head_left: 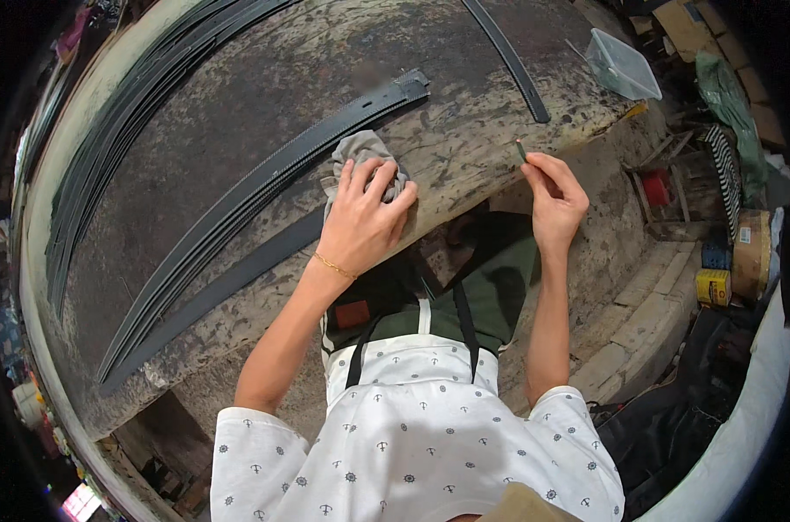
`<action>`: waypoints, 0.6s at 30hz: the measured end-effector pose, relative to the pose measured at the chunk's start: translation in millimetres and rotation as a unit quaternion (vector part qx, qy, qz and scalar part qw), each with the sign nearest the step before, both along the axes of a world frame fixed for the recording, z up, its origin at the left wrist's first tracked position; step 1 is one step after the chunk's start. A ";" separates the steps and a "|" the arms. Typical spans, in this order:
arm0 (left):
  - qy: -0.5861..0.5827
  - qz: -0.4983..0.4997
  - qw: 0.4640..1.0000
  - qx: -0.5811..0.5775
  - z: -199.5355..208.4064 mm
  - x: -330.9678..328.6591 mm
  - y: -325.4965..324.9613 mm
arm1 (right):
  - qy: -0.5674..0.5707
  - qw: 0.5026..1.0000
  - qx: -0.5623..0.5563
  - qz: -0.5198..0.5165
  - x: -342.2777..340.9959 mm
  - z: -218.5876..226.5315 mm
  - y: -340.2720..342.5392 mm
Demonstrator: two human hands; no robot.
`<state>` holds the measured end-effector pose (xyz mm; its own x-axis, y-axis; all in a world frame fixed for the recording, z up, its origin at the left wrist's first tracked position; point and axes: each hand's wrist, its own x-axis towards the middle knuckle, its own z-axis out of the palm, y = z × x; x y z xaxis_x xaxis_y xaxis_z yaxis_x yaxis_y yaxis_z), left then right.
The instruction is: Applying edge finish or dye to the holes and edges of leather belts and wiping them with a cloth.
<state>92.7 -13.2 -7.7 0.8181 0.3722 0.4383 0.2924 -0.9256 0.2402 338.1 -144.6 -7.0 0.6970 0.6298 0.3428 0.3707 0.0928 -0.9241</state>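
My left hand [360,213] is closed on a crumpled grey cloth [358,150], pressing it down near the worktable's front edge. Beneath or right beside the cloth lies a dark strap [264,254], whose near end is hidden by the cloth and hand. Just beyond it is a stack of black belt straps [282,165] with pale stitching along their edges. Off to the right, my right hand [559,202] pinches a short, thin dark green stick [522,150] with a reddish tip, held upright above the table's edge. What the stick is cannot be made out.
A large bundle of dark straps [121,130] curves along the table's far left. One single strap [512,65] lies at the far right, near a clear plastic tub [621,65]. The worn worktable [465,148] ends just before my lap. A yellow box [713,287] stands lower right.
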 end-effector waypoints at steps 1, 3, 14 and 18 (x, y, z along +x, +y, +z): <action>-0.001 -0.001 1.000 0.000 -0.4 0.2 -0.6 | -0.079 0.997 0.013 -0.018 0.6 -1.1 -2.4; -0.004 -0.005 1.000 0.000 -0.8 3.1 0.5 | -0.159 0.986 0.025 -0.039 6.9 -8.0 -5.8; -0.009 0.010 1.000 -0.012 -1.2 3.7 2.1 | -0.285 0.957 -0.023 -0.054 8.5 -17.3 0.1; -0.015 0.011 1.000 -0.013 2.0 3.9 1.1 | 0.012 0.997 -0.046 -0.061 18.3 -12.6 -8.2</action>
<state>96.6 -12.1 -5.7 0.7961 0.4024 0.4519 0.3056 -0.9120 0.2738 356.4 -152.7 -19.5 0.7772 0.5682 0.2705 0.3520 -0.0363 -0.9353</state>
